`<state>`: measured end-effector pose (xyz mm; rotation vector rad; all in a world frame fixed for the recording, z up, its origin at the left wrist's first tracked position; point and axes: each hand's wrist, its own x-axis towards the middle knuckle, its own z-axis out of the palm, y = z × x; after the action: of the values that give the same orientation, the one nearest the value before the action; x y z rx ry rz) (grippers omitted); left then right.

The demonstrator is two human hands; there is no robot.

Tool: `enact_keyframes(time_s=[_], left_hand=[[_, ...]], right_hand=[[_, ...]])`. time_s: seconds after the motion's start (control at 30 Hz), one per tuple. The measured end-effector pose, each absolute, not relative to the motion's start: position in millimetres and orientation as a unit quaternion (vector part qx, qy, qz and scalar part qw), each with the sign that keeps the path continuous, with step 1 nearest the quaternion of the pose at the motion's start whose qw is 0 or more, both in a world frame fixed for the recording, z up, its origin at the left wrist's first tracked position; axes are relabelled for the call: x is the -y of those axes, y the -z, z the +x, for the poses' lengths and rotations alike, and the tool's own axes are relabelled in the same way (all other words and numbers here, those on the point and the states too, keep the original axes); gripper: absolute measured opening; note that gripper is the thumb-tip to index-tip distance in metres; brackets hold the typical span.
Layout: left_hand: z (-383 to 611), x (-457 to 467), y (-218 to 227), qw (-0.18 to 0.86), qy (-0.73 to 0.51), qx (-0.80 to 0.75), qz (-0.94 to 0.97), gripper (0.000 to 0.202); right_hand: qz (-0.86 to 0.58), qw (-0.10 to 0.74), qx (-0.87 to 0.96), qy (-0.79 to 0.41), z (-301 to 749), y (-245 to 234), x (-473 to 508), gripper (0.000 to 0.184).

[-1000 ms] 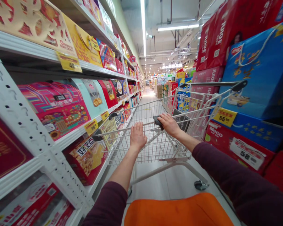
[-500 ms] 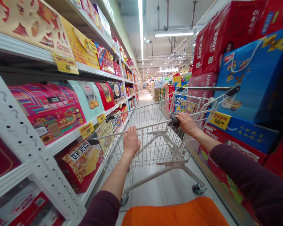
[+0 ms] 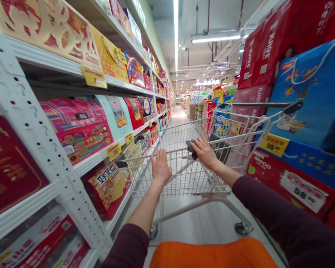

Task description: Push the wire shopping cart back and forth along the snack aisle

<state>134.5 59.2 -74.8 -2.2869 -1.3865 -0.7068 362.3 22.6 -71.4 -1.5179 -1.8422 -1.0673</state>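
Note:
A wire shopping cart stands sideways to me in the aisle, its black-ended handle bar at the right. My left hand lies at the near top rail with its fingers stretched out flat; nothing shows in it. Farther right along that rail, my right hand presses a dark grey cloth against the metal. Its fingers lie over the cloth and partly hide it. Whether the left palm touches the rail is hidden.
White shelving with boxed snacks and yellow price tags runs along the left. Stacked gift boxes, including a blue bag-shaped box, rise close on the right. A cart wheel rests on the tiled floor, and something orange is directly below me.
My right hand has slid left along the rail with the cloth, closer to my left hand. The left hand keeps its place on the cart. The view has turned slightly left.

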Motion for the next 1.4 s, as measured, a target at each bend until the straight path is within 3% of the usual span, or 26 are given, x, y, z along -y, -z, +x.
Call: enact_keyframes(time_s=[0.6, 1.4], left_hand=[[108, -61, 86, 0.174, 0.262, 0.488, -0.814, 0.078], [78, -71, 84, 0.177, 0.241, 0.534, -0.791, 0.076]], right_hand=[[-0.546, 0.276, 0.706, 0.357, 274, 77, -45, 0.041], [-0.515, 0.27, 0.727, 0.365, 267, 77, -50, 0.038]])
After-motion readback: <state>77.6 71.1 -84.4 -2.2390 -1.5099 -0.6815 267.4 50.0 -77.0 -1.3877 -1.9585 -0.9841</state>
